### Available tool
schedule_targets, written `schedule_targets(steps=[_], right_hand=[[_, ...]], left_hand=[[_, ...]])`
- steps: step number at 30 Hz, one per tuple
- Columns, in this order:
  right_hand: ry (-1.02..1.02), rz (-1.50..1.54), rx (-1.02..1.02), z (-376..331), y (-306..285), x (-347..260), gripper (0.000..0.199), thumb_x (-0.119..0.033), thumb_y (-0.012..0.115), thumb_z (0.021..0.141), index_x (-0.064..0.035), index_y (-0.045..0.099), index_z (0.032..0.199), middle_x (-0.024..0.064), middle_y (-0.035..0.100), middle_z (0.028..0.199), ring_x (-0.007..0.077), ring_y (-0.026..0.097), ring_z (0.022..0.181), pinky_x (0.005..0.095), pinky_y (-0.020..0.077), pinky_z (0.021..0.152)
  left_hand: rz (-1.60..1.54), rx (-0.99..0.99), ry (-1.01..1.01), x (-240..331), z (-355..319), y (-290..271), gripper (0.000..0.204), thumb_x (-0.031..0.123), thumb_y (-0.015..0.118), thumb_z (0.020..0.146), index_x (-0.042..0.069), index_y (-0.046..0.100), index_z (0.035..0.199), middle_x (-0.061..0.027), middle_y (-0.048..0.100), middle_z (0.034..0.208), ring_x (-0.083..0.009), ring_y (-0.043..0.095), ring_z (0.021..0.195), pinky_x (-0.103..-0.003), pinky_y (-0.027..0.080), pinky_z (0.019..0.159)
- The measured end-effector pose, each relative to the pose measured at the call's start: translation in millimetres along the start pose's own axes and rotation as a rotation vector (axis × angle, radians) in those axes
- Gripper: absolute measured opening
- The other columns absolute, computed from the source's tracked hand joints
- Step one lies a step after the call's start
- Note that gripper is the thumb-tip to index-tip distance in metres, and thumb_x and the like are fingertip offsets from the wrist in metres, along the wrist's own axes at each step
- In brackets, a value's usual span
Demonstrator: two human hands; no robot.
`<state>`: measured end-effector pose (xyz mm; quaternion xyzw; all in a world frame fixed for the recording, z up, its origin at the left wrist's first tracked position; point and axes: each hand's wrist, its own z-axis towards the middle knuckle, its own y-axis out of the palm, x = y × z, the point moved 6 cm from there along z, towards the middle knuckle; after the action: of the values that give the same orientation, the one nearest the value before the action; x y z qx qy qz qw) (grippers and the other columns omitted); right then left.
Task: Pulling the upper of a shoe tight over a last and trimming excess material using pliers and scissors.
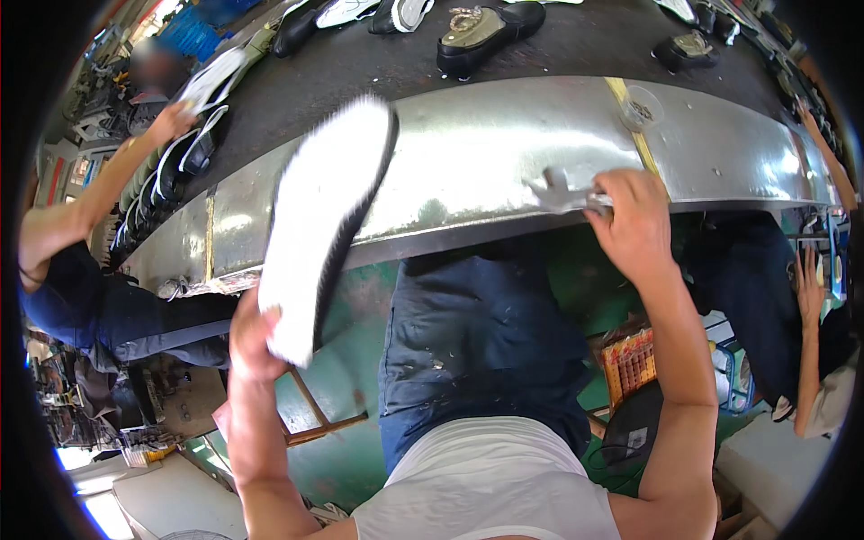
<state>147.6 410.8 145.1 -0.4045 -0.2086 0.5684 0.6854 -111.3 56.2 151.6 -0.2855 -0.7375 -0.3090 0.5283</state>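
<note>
My left hand [255, 337] grips one end of a shoe [328, 180], its white bottom turned up toward me and its dark side showing along the right edge. The shoe is tilted, slightly blurred, and held over the front edge of the metal-covered ledge [504, 121]. In my right hand [634, 216] is a grey metal hand tool [560, 192] that looks like lasting pincers. Its head points left, above the ledge, and motion blur hides its exact shape. My fingers are closed around its handle. Shoe and tool are apart.
Behind the ledge runs a dark conveyor belt [378, 67] carrying several shoes, among them a black and olive one [486, 38]. A small clear dish [641, 108] of tiny pieces sits on the ledge. Co-workers' arms reach in at left [99, 202] and right [810, 306].
</note>
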Motion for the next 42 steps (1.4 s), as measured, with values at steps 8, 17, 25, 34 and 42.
schedule_targets(steps=[8, 17, 25, 34, 42], right_hand=[[0.169, 0.033, -0.019, 14, 45, 58, 0.035, -0.013, 0.078, 0.07, -0.006, 0.061, 0.1, 0.0128, 0.061, 0.096, 0.0363, 0.057, 0.093, 0.045, 0.0441, 0.083], [0.268, 0.028, -0.061, 16, 41, 65, 0.037, -0.009, 0.078, 0.065, -0.0049, 0.06, 0.097, 0.0146, 0.061, 0.096, 0.0376, 0.056, 0.092, 0.0454, 0.045, 0.082], [0.32, 0.021, -0.171, 7, 44, 76, 0.035, -0.007, 0.069, 0.062, -0.0036, 0.058, 0.094, 0.0176, 0.059, 0.095, 0.0404, 0.055, 0.09, 0.0487, 0.0445, 0.08], [0.295, -0.025, -0.199, 20, 44, 70, 0.034, -0.012, 0.066, 0.061, -0.0053, 0.053, 0.091, 0.013, 0.052, 0.086, 0.0339, 0.05, 0.075, 0.0437, 0.0396, 0.069], [0.319, -0.001, -0.197, 20, 49, 66, 0.031, -0.018, 0.064, 0.066, -0.0025, 0.056, 0.09, 0.0163, 0.055, 0.089, 0.0374, 0.052, 0.077, 0.0466, 0.0422, 0.072]], left_hand=[[1.547, 0.242, 0.656, 97, 283, 72, 0.069, 0.031, 0.065, 0.092, 0.005, 0.038, 0.15, -0.0209, 0.051, 0.142, -0.0319, 0.053, 0.126, -0.038, 0.041, 0.107], [0.858, 0.405, 0.659, 95, 403, -18, 0.048, 0.038, 0.055, 0.097, 0.001, 0.058, 0.128, -0.0163, 0.073, 0.103, -0.0319, 0.069, 0.1, -0.037, 0.052, 0.092], [1.019, 1.086, 0.198, 100, 476, -246, 0.08, 0.075, 0.06, 0.078, 0.026, 0.056, 0.141, -0.0278, 0.008, 0.161, -0.047, 0.012, 0.147, -0.05, 0.02, 0.119], [1.239, 0.878, 0.269, 115, 581, -231, 0.107, 0.082, 0.064, 0.07, 0.001, 0.053, 0.139, -0.0297, 0.019, 0.158, -0.0424, 0.019, 0.147, -0.044, 0.024, 0.119], [1.425, 0.849, 0.229, 115, 550, -218, 0.093, 0.07, 0.062, 0.081, -0.009, 0.058, 0.129, -0.0328, 0.051, 0.136, -0.0377, 0.03, 0.144, -0.041, 0.032, 0.115]])
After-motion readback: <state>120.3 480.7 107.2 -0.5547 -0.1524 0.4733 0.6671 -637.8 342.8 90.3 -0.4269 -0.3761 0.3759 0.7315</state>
